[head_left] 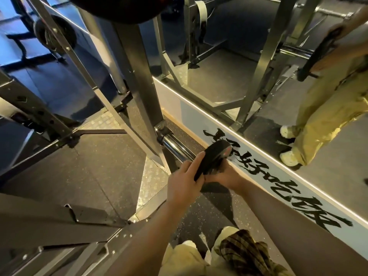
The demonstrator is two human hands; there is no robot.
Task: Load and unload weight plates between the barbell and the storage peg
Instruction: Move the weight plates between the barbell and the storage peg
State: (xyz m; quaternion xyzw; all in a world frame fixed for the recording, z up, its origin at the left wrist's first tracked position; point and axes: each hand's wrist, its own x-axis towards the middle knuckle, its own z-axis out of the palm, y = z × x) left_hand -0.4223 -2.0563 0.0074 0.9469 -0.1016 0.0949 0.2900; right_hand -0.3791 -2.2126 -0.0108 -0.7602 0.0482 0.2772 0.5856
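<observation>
Weight plate point(214, 157), small, black and matte with a red hub mark, sits edge-on at the tip of the chrome barbell sleeve point(175, 146), centre frame. Left hand point(184, 181) and right hand point(224, 175) each grip its lower rim, apparently steadying the hole against the smooth sleeve.

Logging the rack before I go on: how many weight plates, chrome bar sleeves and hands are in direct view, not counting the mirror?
Weight plates: 3, one held, one on the far rack, one at the top edge
Chrome bar sleeves: 1
Hands: 2, left, right
Total: 6
</observation>
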